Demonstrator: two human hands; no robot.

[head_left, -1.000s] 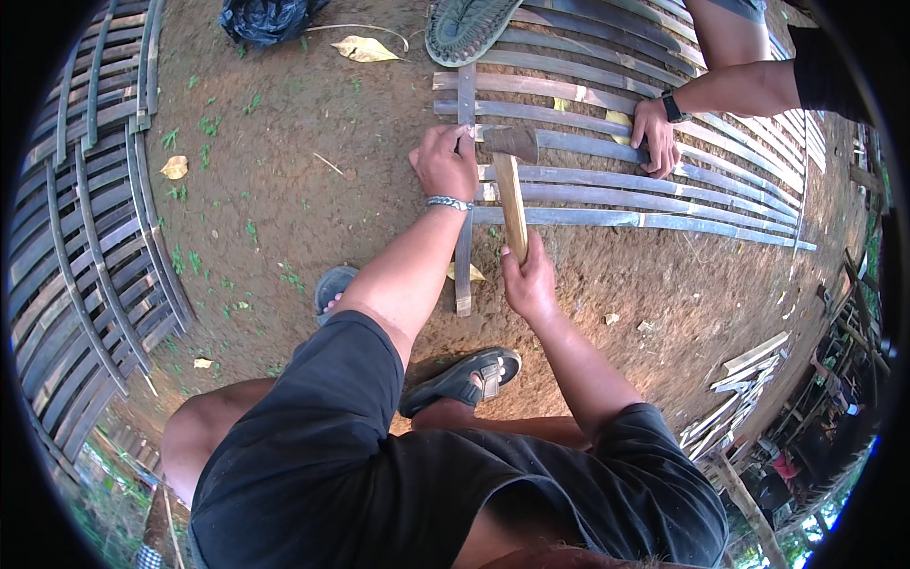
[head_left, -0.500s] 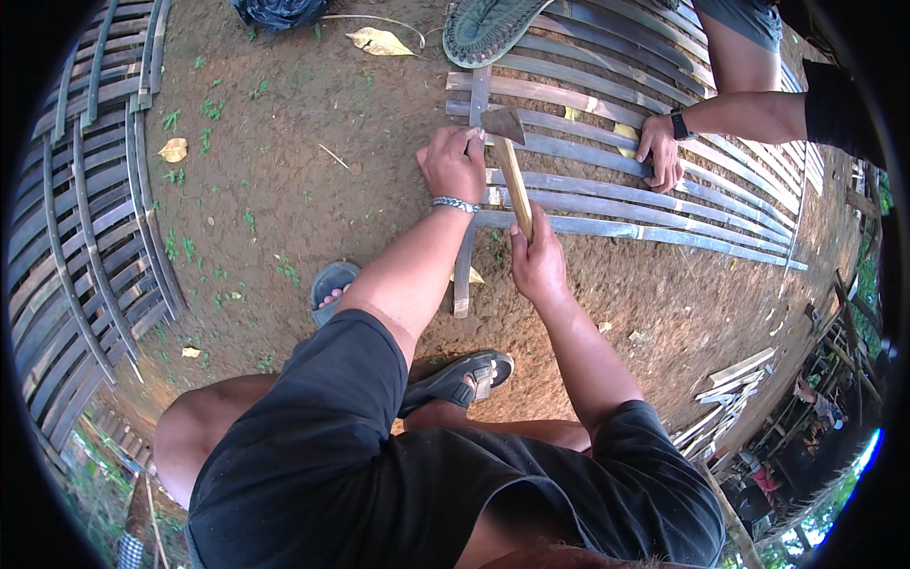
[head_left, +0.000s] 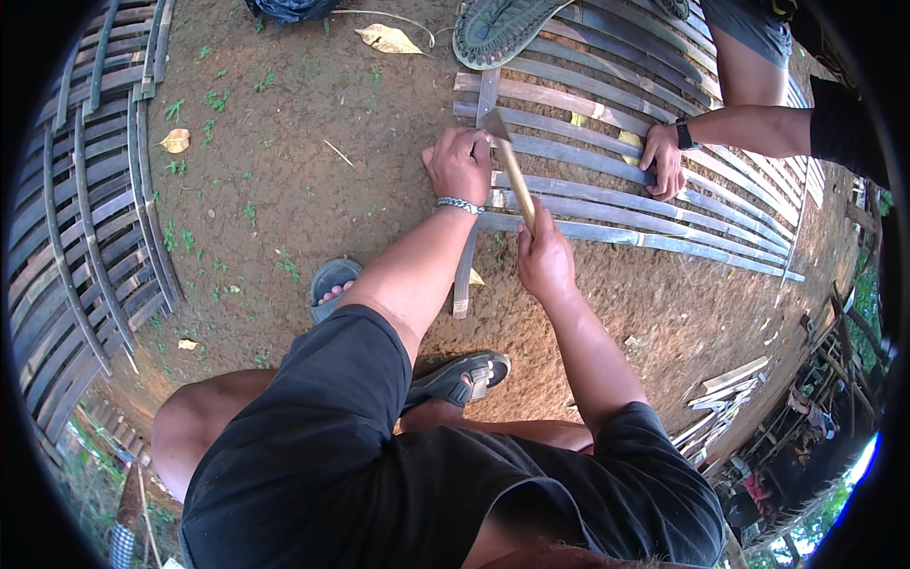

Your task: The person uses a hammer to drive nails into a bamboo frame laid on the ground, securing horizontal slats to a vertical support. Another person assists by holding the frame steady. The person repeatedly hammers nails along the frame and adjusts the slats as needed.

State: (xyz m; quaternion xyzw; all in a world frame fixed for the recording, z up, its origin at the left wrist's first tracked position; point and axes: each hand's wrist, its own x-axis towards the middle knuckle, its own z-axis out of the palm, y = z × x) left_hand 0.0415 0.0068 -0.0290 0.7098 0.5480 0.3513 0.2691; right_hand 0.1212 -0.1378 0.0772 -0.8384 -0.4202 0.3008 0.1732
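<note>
My right hand [head_left: 547, 256] is closed around the wooden handle of a hatchet [head_left: 518, 188], whose dark metal head is over a slat end beside my left fingertips. My left hand [head_left: 460, 163] is closed over the flat crosspiece [head_left: 463, 275] of a bamboo slat panel [head_left: 607, 207] on the ground. Its fingertips are pinched together, and whatever they hold is too small or hidden to make out. To the right, another person's hand [head_left: 664, 161], with a dark watch on the wrist, presses on the slats.
A second slat panel [head_left: 90, 228] lies at the left. The other person's green shoe [head_left: 493, 33] rests on the far end of the panel. Split bamboo pieces [head_left: 725, 403] are piled at the right. A dark plastic bag [head_left: 289, 8] sits at the far edge.
The hatchet head has tilted and shifted slightly left, nearer my left fingertips. My left hand keeps its place on the crosspiece, and the other person's hand stays on the slats.
</note>
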